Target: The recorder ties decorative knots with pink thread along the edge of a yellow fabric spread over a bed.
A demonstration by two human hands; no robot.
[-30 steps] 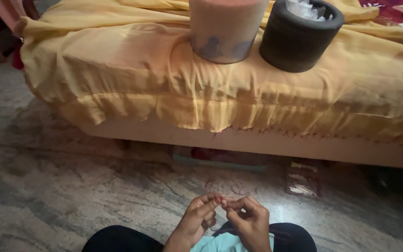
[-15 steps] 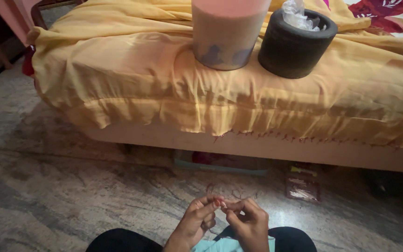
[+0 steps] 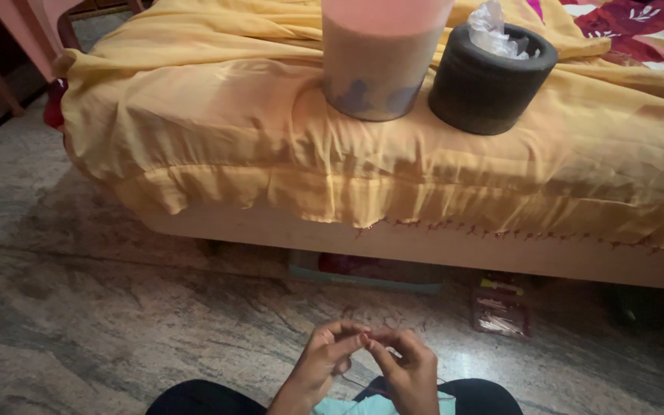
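Note:
My left hand (image 3: 324, 360) and my right hand (image 3: 407, 367) meet at the bottom of the head view, fingertips pinched together over my lap. Between the fingertips is something very small and thin, perhaps a thread (image 3: 366, 338); it is too small to tell for sure. A light teal cloth (image 3: 363, 406) lies on my dark-clad legs just below the hands.
A low bed with a yellow cloth (image 3: 270, 146) fills the top half. On it stand a pink-and-grey bucket (image 3: 378, 58) and a black round container (image 3: 489, 81) with white crumpled material. Small packets (image 3: 499, 307) and a flat box (image 3: 370, 270) lie under the bed edge. Marbled stone floor (image 3: 101, 323).
The view has tilted down and shifted, so the bed sits a little lower and further right. My hands stay pinched together in the same place over my lap.

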